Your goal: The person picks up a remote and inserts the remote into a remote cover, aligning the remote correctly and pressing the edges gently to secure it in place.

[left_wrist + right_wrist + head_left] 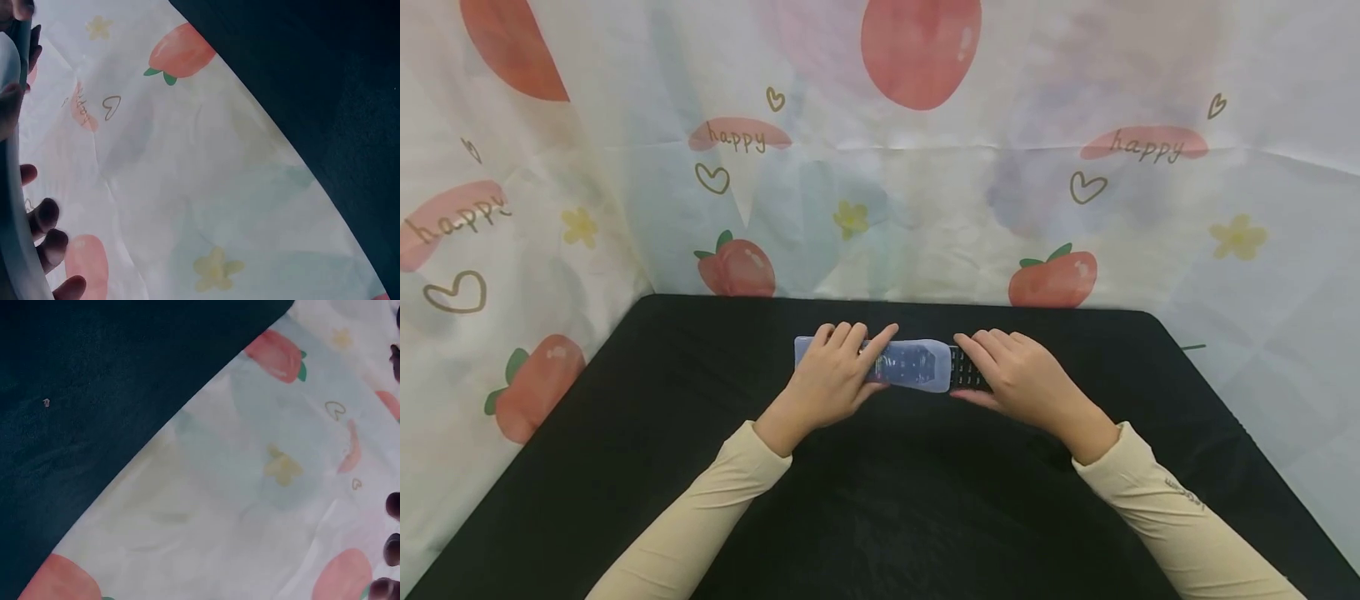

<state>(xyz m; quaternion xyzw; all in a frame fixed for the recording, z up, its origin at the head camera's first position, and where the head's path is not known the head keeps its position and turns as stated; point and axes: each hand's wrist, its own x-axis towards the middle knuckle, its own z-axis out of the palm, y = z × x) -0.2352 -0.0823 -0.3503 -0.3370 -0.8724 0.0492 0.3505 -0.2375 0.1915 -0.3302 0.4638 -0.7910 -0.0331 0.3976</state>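
Gripped in my left hand [829, 382] is a translucent bluish sleeve [917, 365], its thumb along the near edge and its fingers over the far one. A black remote control [967, 372] with rows of small buttons sticks out of the sleeve's right end. My right hand [1028, 380] holds that bare end between thumb and fingers and hides its tip. Sleeve and remote lie level, left to right, in the head view. In the left wrist view the long pale edge of the sleeve [20, 250] runs down the left border, with fingertips [52, 250] beyond it. Only fingertips [392, 549] show in the right wrist view.
Below the hands spreads a black-covered table [880, 500]. A pale curtain [925, 208] printed with fruit, hearts and "happy" hangs along its back and sides. A small light speck [46, 402] lies on the black cloth in the right wrist view.
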